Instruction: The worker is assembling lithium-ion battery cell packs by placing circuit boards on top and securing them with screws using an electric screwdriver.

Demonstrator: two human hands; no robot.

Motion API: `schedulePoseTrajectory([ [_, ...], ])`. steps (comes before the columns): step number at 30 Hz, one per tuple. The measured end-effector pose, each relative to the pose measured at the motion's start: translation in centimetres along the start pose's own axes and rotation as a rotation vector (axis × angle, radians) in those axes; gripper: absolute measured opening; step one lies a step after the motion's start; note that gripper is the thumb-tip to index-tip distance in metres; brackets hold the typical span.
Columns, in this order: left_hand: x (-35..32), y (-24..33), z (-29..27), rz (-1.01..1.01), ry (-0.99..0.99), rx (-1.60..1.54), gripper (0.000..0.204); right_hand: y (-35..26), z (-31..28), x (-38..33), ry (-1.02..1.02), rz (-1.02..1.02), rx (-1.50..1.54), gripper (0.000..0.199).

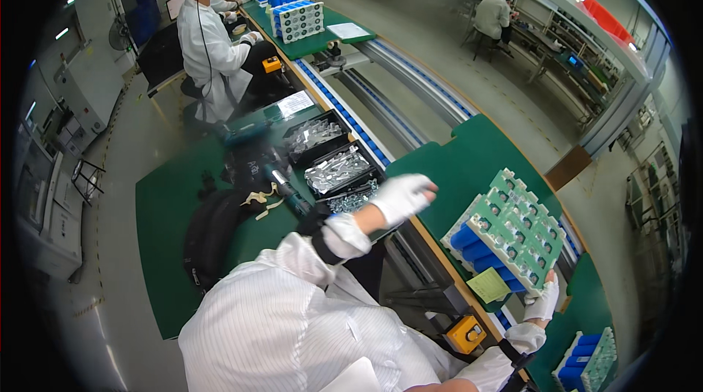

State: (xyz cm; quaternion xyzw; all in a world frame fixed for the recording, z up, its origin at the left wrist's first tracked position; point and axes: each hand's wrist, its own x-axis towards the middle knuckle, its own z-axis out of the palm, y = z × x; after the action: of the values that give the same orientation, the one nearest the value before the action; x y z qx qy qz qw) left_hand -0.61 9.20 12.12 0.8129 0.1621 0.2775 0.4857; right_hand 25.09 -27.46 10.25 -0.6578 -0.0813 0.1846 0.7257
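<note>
A battery pack [505,234] of blue cylindrical cells stands on the green work surface to my right, with pale frames and a green face with rows of round openings. My right hand [542,300], in a white glove with bare fingertips, grips its near right corner. Some of those fingers are hidden behind the frame. My left hand [401,200], gloved the same way, hangs in the air between the parts bins and the pack. Its fingers stretch toward the pack, slightly blurred, and no object shows in them. A yellow-green paper slip [489,285] rests against the pack's near side.
Black bins of metal strips [337,171] and screws [353,200] stand left of my left hand, near a power screwdriver [289,191] and a black bag [212,234]. A yellow button box [466,334] sits at the bench edge. Another pack [586,363] is lower right. A co-worker [212,48] sits far left.
</note>
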Motion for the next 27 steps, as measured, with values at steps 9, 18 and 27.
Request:
schedulePoseTrajectory([
  [9,-5.0,-5.4,-15.1,-0.693,0.233,0.963,0.023,0.5,0.6,-0.1,0.072,-0.026,0.085,0.024],
  [18,-7.6,-8.2,-14.2,-0.729,0.305,0.914,0.026,-0.5,1.3,-1.2,0.053,-0.024,0.048,0.026],
  [27,-7.9,-10.3,-13.7,-0.611,0.379,0.873,0.024,0.2,0.5,-0.3,0.060,-0.125,0.023,0.026],
])
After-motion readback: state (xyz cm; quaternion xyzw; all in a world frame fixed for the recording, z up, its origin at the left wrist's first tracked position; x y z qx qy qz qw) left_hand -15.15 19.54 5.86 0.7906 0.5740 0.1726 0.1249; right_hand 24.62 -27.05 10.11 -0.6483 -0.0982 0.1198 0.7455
